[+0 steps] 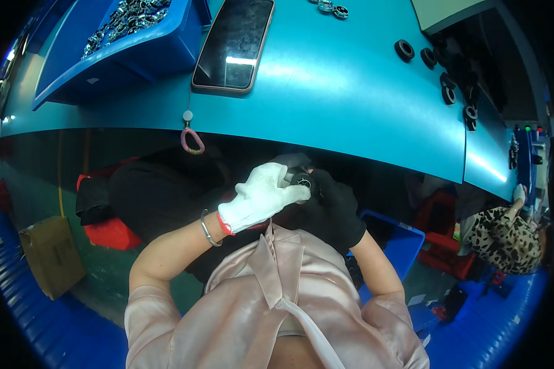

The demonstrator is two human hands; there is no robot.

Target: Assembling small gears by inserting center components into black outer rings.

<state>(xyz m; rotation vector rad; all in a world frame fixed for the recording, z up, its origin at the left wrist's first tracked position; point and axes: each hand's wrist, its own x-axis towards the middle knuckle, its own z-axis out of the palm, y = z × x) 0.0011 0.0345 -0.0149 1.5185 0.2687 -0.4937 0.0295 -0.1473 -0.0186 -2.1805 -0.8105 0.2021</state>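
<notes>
So, just about mid-frame, a small dark part (303, 180) is being gripped by the left hand (258, 192), white glove on, with thumb and fingers clamped around it. It's held just below the front edge of the counter (351, 104) as seen in the frame. The right hand (337, 208), black-gloved, is brought up against the part from the right, but black on dark makes its fingers pretty hard to read, so whether they're clamped on it can't be told. A metal bangle (210, 230) is worn on the left wrist.

Further out, a blue crate (406, 243) is tucked in right of center, below the counter. Up top, a phone (234, 46) is laid flat, with a pinkish loop (192, 141) hung over the counter's edge. In the upper left, a blue bin (120, 74) is heaped with shiny metal bits (129, 21). Some black rings (404, 50) are scattered at upper right. A cardboard box (52, 255) is seen at lower left, and a spotted top (505, 240) is worn by someone at far right.
</notes>
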